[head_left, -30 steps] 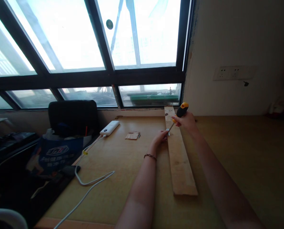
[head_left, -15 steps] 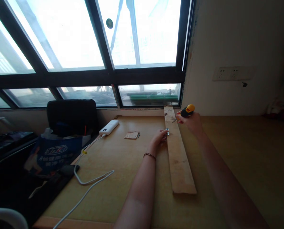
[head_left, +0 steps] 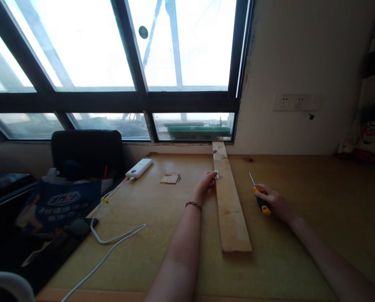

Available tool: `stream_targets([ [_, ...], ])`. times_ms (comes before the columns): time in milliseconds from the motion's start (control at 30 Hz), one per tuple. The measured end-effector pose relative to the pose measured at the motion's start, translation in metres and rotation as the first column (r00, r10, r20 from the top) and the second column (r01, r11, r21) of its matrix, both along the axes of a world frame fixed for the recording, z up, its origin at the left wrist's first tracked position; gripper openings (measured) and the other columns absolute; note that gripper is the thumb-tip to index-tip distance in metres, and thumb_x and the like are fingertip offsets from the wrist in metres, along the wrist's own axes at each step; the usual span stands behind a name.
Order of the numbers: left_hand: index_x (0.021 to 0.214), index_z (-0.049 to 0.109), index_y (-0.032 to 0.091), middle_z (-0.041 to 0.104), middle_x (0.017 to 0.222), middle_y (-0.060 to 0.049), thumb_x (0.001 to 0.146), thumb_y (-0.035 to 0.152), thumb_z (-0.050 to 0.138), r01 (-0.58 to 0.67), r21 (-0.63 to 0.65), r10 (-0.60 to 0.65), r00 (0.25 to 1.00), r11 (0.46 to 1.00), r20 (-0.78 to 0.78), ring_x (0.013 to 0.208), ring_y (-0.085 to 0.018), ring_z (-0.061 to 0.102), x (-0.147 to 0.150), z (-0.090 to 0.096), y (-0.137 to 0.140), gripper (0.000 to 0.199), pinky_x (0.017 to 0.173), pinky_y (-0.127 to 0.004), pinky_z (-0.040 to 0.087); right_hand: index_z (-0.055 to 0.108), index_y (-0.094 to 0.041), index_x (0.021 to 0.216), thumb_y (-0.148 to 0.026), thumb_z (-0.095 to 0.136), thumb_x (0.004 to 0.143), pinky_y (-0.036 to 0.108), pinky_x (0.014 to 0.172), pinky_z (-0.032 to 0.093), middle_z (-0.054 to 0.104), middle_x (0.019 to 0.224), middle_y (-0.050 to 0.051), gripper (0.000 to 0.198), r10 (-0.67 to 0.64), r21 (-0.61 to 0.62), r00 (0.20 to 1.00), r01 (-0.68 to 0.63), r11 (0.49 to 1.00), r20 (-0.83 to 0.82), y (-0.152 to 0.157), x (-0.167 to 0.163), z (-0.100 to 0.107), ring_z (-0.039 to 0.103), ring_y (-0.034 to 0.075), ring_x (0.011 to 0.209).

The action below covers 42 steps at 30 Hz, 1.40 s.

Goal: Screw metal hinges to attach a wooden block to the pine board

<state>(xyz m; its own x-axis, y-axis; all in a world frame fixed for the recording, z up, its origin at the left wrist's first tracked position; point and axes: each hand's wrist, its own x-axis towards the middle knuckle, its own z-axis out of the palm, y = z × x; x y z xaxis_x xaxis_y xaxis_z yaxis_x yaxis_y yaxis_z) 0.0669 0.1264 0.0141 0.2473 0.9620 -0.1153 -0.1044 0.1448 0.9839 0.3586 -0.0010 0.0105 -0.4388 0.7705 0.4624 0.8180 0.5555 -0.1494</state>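
A long wooden plank (head_left: 233,209) lies on the table, its far end by the window. At its left edge, my left hand (head_left: 207,182) is closed in a pinch on a small shiny metal piece (head_left: 216,173) that looks like a hinge; the fingers partly hide it. To the right of the plank, my right hand (head_left: 275,201) is wrapped round a yellow and black screwdriver (head_left: 263,206). The shaft points up and away, toward the window, apart from the plank.
A small piece of torn cardboard (head_left: 170,178) lies left of the plank. Beyond it is a white power bank (head_left: 139,168) with a white cable (head_left: 118,240) trailing across the table. A black chair (head_left: 87,151) with a blue bag (head_left: 61,201) stands at the left. A wall socket (head_left: 296,102) is behind.
My right hand has moved right and nearer to me, carrying the screwdriver away from the plank; its tip now points up and away. My left hand stays at the plank's edge.
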Motion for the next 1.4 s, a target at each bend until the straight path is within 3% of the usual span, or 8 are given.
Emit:
stream_targets([
  [200,0.060,0.046,0.015,0.039,0.048,0.006,0.071,0.032,0.062,0.053,0.052,-0.056,0.998,0.997,0.043,0.035,-0.002,0.033,0.000,-0.010,0.009,0.025,0.035,-0.017,0.020,0.064,-0.028,0.105,-0.011,0.038,0.079,0.037,0.089,0.047,0.054,0.126,0.006,0.040,-0.012,-0.118,1.000,0.011,0.993,-0.004,0.010,0.006,-0.004,0.058,0.022,0.106],
  [467,0.071,0.053,0.014,0.048,0.056,0.004,0.069,0.031,0.063,0.017,0.000,-0.017,0.999,1.000,0.028,0.041,-0.003,0.041,0.000,-0.010,0.011,0.020,0.039,-0.016,0.030,0.067,-0.027,0.100,-0.010,0.043,0.074,0.039,0.091,0.046,0.057,0.124,0.005,0.039,-0.013,-0.211,0.991,-0.016,0.977,-0.137,0.010,0.010,0.000,0.058,0.023,0.107],
  [767,0.079,0.059,0.012,0.060,0.067,-0.003,0.071,0.031,0.061,0.068,0.026,-0.070,0.995,0.997,0.076,0.054,-0.009,0.055,-0.001,-0.015,0.011,0.021,0.049,-0.019,0.043,0.066,-0.028,0.104,-0.010,0.044,0.075,0.039,0.092,0.048,0.061,0.118,0.004,0.041,0.002,-0.205,0.980,-0.043,0.978,-0.198,0.014,0.019,-0.002,0.059,0.022,0.105],
  [1000,0.079,0.059,0.012,0.060,0.064,-0.003,0.072,0.027,0.060,0.068,0.018,-0.069,0.993,0.998,0.090,0.057,-0.012,0.058,0.000,-0.012,0.010,0.017,0.051,-0.021,0.047,0.064,-0.027,0.109,-0.015,0.044,0.077,0.040,0.096,0.044,0.064,0.114,0.003,0.040,-0.065,-0.222,0.944,-0.008,0.975,-0.323,0.010,0.025,0.002,0.057,0.022,0.108],
  [1200,0.081,0.060,0.011,0.062,0.069,-0.005,0.071,0.029,0.061,0.063,0.014,-0.064,0.994,0.998,0.090,0.059,-0.012,0.059,0.000,-0.017,0.013,0.020,0.053,-0.022,0.048,0.064,-0.026,0.109,-0.010,0.042,0.070,0.038,0.090,0.050,0.065,0.111,0.002,0.047,-0.087,-0.266,0.932,-0.010,0.964,-0.352,0.012,0.026,0.001,0.062,0.021,0.101],
  [1300,0.081,0.060,0.011,0.062,0.069,-0.005,0.071,0.029,0.062,0.064,0.016,-0.065,0.994,0.998,0.093,0.060,-0.012,0.059,-0.001,-0.016,0.013,0.021,0.053,-0.022,0.048,0.062,-0.027,0.111,-0.008,0.040,0.069,0.039,0.094,0.047,0.064,0.113,0.001,0.051,-0.092,-0.221,0.942,0.020,0.975,-0.323,0.010,0.028,0.000,0.060,0.021,0.104],
  [1400,0.082,0.060,0.011,0.062,0.069,-0.005,0.071,0.029,0.062,0.071,0.018,-0.072,0.993,0.997,0.095,0.061,-0.012,0.060,-0.001,-0.015,0.012,0.021,0.054,-0.021,0.047,0.063,-0.028,0.110,-0.006,0.038,0.068,0.042,0.099,0.042,0.062,0.116,0.001,0.053,-0.117,-0.093,0.942,0.092,0.991,-0.314,0.005,0.021,0.006,0.057,0.022,0.109],
])
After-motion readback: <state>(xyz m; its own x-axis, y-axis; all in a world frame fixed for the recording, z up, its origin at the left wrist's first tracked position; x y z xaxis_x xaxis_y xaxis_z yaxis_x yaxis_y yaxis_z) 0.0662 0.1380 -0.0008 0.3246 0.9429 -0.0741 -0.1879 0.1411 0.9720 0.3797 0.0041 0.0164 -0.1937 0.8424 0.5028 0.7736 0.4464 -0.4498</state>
